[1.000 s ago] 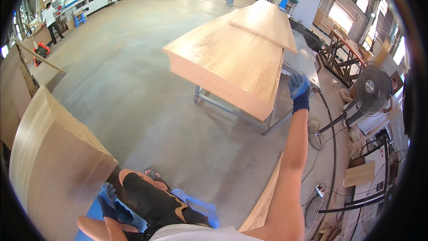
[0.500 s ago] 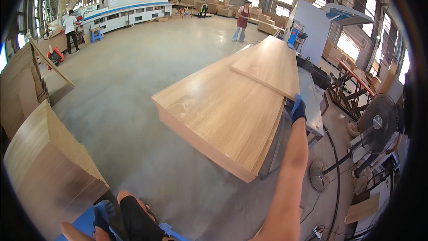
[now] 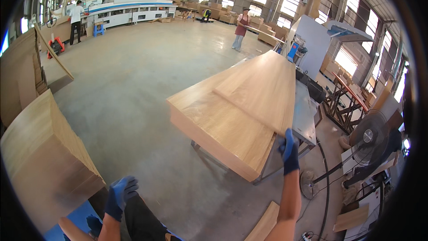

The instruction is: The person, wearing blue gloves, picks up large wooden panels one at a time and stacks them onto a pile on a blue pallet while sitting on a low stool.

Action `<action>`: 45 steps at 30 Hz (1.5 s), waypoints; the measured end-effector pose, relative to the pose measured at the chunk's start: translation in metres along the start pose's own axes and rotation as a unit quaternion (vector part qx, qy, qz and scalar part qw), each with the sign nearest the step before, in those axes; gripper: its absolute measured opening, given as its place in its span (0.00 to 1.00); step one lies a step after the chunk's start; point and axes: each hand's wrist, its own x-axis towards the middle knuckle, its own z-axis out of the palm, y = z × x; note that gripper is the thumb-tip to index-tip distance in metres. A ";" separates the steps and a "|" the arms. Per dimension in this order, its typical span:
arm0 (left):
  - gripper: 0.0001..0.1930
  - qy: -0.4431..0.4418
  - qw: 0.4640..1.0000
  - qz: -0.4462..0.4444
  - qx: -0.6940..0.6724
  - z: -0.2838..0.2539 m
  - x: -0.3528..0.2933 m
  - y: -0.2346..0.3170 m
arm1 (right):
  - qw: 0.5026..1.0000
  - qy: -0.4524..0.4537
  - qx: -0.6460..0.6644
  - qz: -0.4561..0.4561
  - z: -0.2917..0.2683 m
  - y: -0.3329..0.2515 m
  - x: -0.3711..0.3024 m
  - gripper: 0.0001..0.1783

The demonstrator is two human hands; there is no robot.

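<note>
A wide wood-grain board (image 3: 263,93) lies on top of a stack of similar boards (image 3: 218,129), turned slightly across it. My right hand (image 3: 289,151), in a blue glove, grips the board's near right corner, with its fingers partly hidden at the edge. My left hand (image 3: 120,196), gloved too, is raised at the lower left with its fingers stretched out and nothing in them. Nearest to it is another tall stack of boards (image 3: 67,169). Under the stack on the right is a metal table (image 3: 304,116).
A pedestal fan (image 3: 368,135) and a black hose (image 3: 327,174) are on the right. One loose plank (image 3: 264,223) lies by my right forearm. A person in a red apron (image 3: 241,29) holds a long strip beyond the stack. A long white machine (image 3: 133,11) stands far left.
The top board has slid toward me over the stack, drawn by my right hand. My left hand has risen from the lower edge, fingers extended. The whole view has shifted slightly.
</note>
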 end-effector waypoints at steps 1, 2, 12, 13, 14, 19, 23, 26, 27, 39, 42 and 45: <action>0.17 -0.051 0.999 0.018 -0.002 0.016 -0.007 0.010 | 0.999 0.016 -0.014 0.038 0.005 -0.007 -0.031 0.25; 0.19 -0.122 0.992 0.008 -0.024 0.033 -0.014 0.018 | 0.998 -0.024 -0.017 0.053 0.005 -0.016 -0.063 0.27; 0.21 -0.347 0.923 -0.087 -0.140 0.113 -0.132 0.030 | 0.950 -0.221 0.061 0.212 0.044 -0.056 -0.353 0.22; 0.22 -0.291 0.943 -0.093 -0.132 0.099 -0.143 0.032 | 0.923 -0.307 0.076 0.219 0.049 -0.051 -0.366 0.21; 0.20 -0.245 0.953 -0.100 -0.148 0.076 -0.151 0.039 | 0.926 -0.322 0.045 0.193 0.055 -0.046 -0.377 0.21; 0.10 -0.099 0.922 0.356 0.113 -0.060 -0.169 0.062 | 0.904 -0.302 0.228 0.200 0.087 -0.035 -0.378 0.26; 0.12 -0.015 0.829 0.554 -0.075 -0.202 -0.169 0.075 | 0.868 -0.309 0.358 0.154 0.099 -0.049 -0.339 0.34; 0.16 0.144 0.793 0.591 0.026 -0.328 -0.193 0.088 | 0.878 -0.226 0.384 0.173 0.095 -0.049 -0.300 0.34; 0.18 0.299 0.702 0.598 0.245 -0.370 -0.208 0.092 | 0.885 -0.202 0.381 0.176 0.092 -0.046 -0.287 0.33; 0.22 0.418 0.677 0.597 -0.107 -0.607 -0.412 0.072 | 0.953 -0.145 0.267 0.003 0.195 -0.025 -0.341 0.23; 0.22 0.536 0.629 0.558 0.078 -0.633 -0.447 0.074 | 0.897 -0.263 0.333 0.124 0.267 -0.049 -0.396 0.20; 0.21 0.589 0.582 0.550 0.112 -0.666 -0.451 0.085 | 0.789 -0.410 0.370 0.270 0.345 -0.073 -0.452 0.16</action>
